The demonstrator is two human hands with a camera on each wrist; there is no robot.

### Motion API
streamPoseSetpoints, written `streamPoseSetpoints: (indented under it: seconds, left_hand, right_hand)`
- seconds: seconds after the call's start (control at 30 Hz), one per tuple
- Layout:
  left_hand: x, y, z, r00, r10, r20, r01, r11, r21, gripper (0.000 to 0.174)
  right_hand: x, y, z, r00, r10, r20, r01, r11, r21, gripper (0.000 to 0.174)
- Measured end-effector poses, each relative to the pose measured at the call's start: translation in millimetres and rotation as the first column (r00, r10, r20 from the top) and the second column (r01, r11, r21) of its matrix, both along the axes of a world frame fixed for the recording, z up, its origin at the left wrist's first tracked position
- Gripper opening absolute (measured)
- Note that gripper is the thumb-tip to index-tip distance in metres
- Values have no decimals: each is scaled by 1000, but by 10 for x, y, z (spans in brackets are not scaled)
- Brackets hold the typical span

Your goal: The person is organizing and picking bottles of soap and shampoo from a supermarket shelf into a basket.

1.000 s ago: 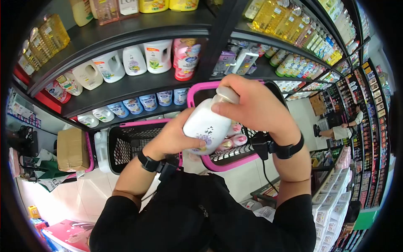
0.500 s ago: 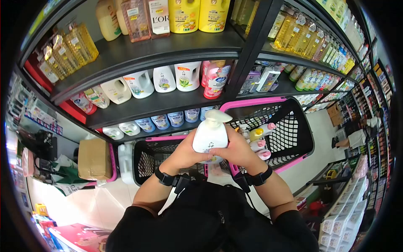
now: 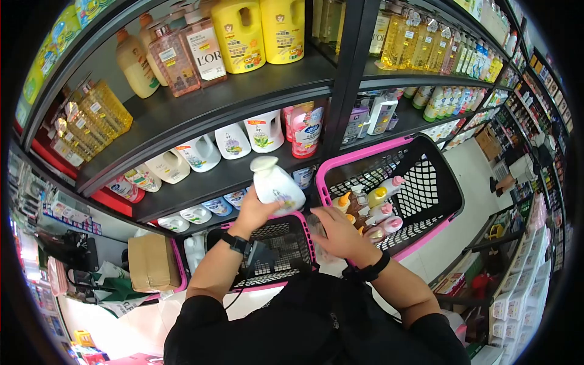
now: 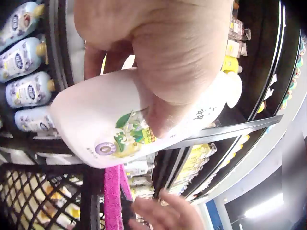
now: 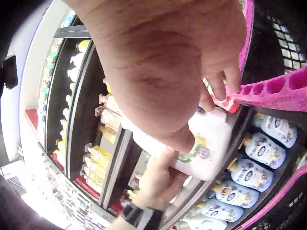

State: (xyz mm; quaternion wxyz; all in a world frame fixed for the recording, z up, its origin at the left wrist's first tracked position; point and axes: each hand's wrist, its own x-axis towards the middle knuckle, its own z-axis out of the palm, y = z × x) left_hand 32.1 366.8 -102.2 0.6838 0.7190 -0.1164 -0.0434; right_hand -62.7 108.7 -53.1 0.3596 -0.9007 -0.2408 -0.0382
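A white pump bottle (image 3: 281, 190) with a flower label leans in my left hand (image 3: 254, 214), its pump head toward the shelf. The left thumb presses across the label in the left wrist view, where the bottle (image 4: 100, 115) lies nearly sideways. My right hand (image 3: 344, 234) is off the bottle, fingers extended, over the near-left edge of the right basket (image 3: 451, 201). In the left wrist view the right hand (image 4: 168, 211) shows blurred below the bottle. Several bottles, among them a yellow one (image 3: 377, 196), lie in the right basket.
Beneath the left hand stands another black basket with a pink rim (image 3: 306, 237). White jugs and bottles line the shelf (image 3: 243, 159) ahead, with blue bottles (image 5: 249, 175) lower down. A cardboard box (image 3: 153, 263) is at the left. Far right, a person (image 3: 517, 173) stands in the aisle.
At first the right hand gripped the pump top, then both hands held the bottle upright. Now the right hand has let go and the left has carried the bottle leftward, tilting it.
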Motion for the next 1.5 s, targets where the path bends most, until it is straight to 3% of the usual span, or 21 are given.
streamPoseSetpoints:
  seconds: [0.07,0.2,0.23,0.47,0.6,0.73,0.83,0.9,1.3,1.33,1.5]
  left_hand:
    - [320,74,7,983,123,136,-145,974,171,61]
    - [858,187,69,955,145,260,-212,944,254,61]
    - [898,159,213,952,153,264,-244,903,354,61]
    - [1574,204,-389,973,48,227,-125,933,338,60]
    - [1696,214,-490,991,67,116,-91,971,223,64]
    - [1553,176,-376,990,130,50,-139,910,392,66]
    - [1598,294,-669,994,42,106,-79,923,377,67]
    - [1722,326,-811,998,40,54,-56,938,342,67]
    - [1756,300,-796,991,68,-112,-24,936,352,65]
    - [1566,182,-450,985,102,-142,-46,934,354,63]
    - [1596,185,-585,984,74,-161,-29,964,266,57]
  right_hand:
    - [-123,-137,-126,999,19,30,-16,994,-105,64]
    - [-299,-245,-354,986,67,154,-41,985,-167,59]
    - [-316,-256,-358,987,63,146,-36,983,-178,57]
    - [-325,-282,-423,990,37,133,-6,974,-225,48]
    - [-332,-268,-456,991,21,135,7,979,-206,44]
    - [-321,-268,-460,988,30,154,1,981,-196,45]
    - [-317,-267,-425,985,25,168,8,981,-193,45]
    - [-306,-269,-467,985,18,172,14,982,-187,44]
    - [-320,-241,-435,981,13,193,22,984,-179,42]
    - [-328,-248,-434,980,8,201,28,984,-175,41]
    - [-335,-276,-523,989,12,144,14,984,-179,45]
